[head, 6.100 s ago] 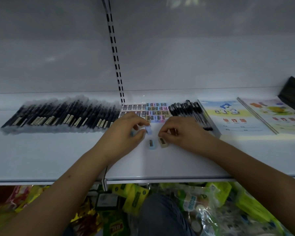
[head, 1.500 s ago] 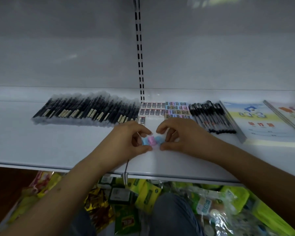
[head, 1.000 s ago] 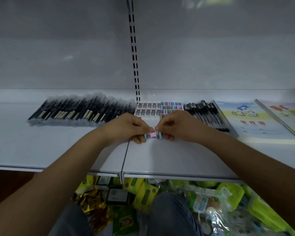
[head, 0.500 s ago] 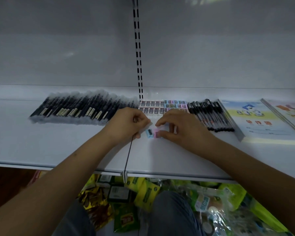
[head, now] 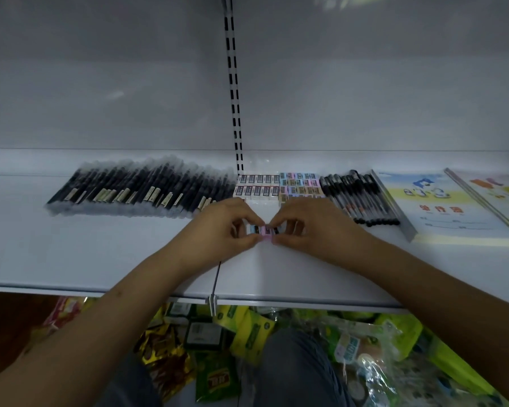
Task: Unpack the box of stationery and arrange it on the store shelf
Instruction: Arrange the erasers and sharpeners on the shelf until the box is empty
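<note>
A short row of small pastel sharpeners (head: 264,230), blue and pink, sits on the white shelf (head: 100,254) between my hands. My left hand (head: 224,227) pinches the row's left end with thumb and fingers. My right hand (head: 309,227) pinches the right end. Behind them lie two rows of white erasers (head: 257,185) and a block of coloured sharpeners (head: 301,185). Wrapped black pens (head: 138,190) lie to the left, and loose black pens (head: 362,198) to the right.
Exercise books (head: 441,207) lie flat at the shelf's right end. A slotted upright (head: 234,83) runs up the back panel. Below the shelf edge, bright snack packets (head: 247,336) are piled around my knee (head: 294,368).
Half a second ago the sharpeners lay loosely between my parted fingers. Both hands have now closed in and press the pieces together into one row.
</note>
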